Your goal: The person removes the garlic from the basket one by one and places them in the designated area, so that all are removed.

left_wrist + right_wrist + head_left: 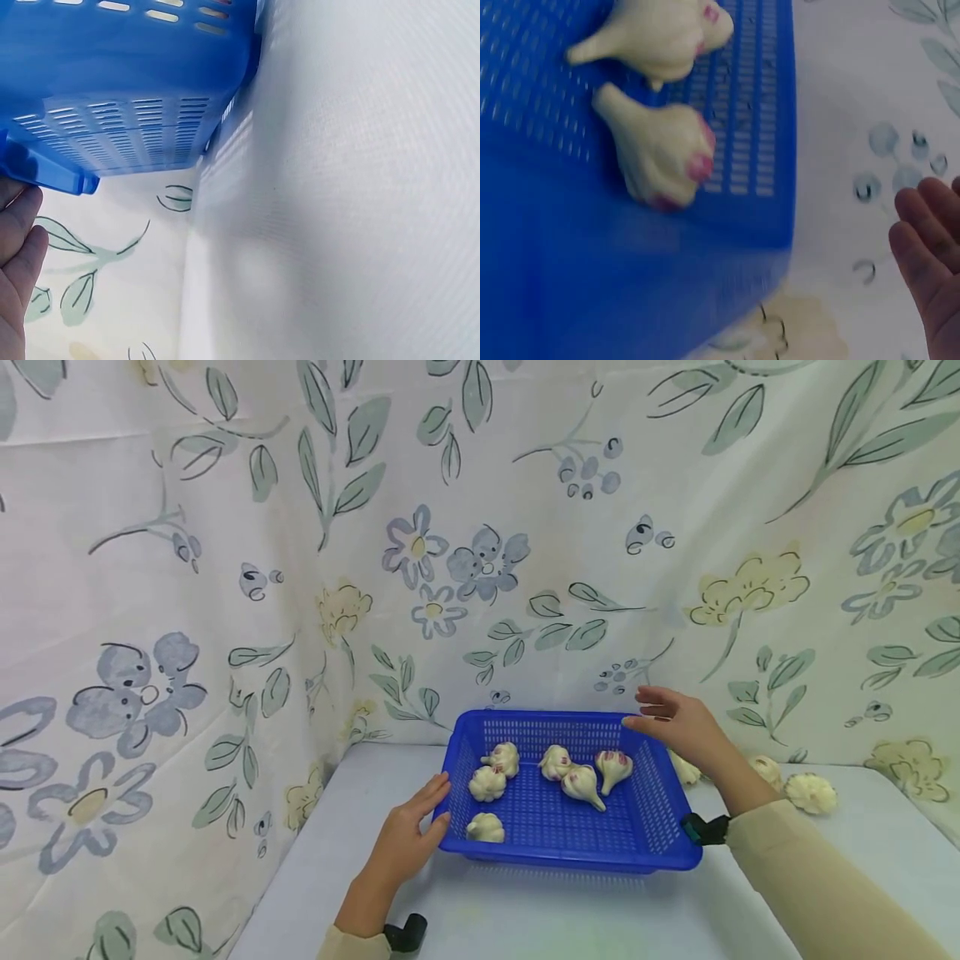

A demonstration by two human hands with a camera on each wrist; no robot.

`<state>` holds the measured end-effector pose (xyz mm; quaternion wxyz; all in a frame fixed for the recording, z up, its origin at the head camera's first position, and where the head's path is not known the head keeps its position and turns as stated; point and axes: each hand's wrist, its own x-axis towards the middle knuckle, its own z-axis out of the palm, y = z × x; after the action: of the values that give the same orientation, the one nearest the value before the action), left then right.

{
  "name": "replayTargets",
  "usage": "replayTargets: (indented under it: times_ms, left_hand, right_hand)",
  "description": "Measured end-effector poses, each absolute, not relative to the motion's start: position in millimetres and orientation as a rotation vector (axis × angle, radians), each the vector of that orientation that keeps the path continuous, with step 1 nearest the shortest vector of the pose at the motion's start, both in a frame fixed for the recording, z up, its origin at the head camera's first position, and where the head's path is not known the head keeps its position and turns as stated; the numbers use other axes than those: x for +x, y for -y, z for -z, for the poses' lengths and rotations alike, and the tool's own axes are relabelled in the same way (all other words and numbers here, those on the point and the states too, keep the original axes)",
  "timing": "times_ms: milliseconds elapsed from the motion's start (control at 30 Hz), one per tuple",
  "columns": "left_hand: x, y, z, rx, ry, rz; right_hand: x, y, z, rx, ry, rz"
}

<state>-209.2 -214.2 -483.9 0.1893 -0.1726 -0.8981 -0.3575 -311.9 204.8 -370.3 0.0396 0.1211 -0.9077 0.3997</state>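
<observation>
A blue plastic basket [573, 855] with slotted walls holds several garlic bulbs, some with reddish marks. Against its left rim rests my left hand [405, 839], fingers fairly straight; in the left wrist view the fingertips [26, 206] meet the rim's outer edge. My right hand [686, 727] is at the far right corner with fingers loosely extended and nothing in them. The right wrist view shows those fingers [922, 259] apart from the basket wall. Nearest to the right hand inside is a garlic bulb [613, 767], its stem toward the basket's middle [664, 154].
Outside the basket on the right, partly behind my right forearm, lie a few more garlic bulbs [810, 793]. The white tabletop [330, 852] runs around the basket. A floral curtain [480, 527] hangs close behind the table and along its left side.
</observation>
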Motion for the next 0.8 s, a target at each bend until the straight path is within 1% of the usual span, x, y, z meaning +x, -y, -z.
replayTargets:
  times_ms: [267, 467, 600, 800]
  left_hand:
    - [-207, 213, 481, -0.446, 2.583, 0.863]
    - [-205, 212, 477, -0.434, 2.625, 0.815]
    - [-204, 214, 476, -0.448, 2.635, 0.827]
    - [-204, 216, 475, -0.446, 2.664, 0.827]
  right_hand:
    - [-327, -164, 387, 0.52, 2.879, -1.185]
    - [-337, -143, 402, 0.544, 3.015, -1.16]
    - [-339, -133, 414, 0.56, 3.107, -1.116]
    - [-334, -127, 419, 0.601, 3.242, -1.015]
